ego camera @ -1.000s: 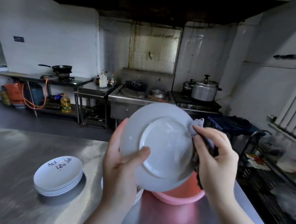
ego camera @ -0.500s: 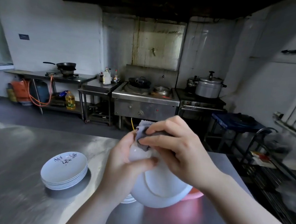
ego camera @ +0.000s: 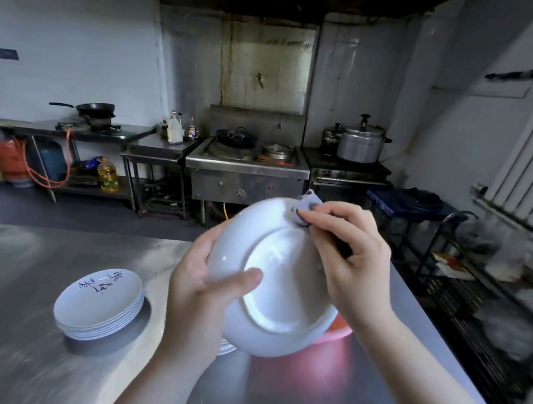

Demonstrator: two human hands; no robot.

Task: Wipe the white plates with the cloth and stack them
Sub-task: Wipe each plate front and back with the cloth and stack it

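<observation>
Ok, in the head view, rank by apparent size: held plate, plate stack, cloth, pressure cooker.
1. Held plate, though nearest the camera.
2. Plate stack.
3. Pressure cooker, far off.
4. Cloth, mostly hidden in the right hand.

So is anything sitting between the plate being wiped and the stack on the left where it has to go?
Nothing visible does. The left hand holds the plate up over the steel table while the right hand presses the cloth on its rim. The table between it and the stack of plates shows bare.
</observation>
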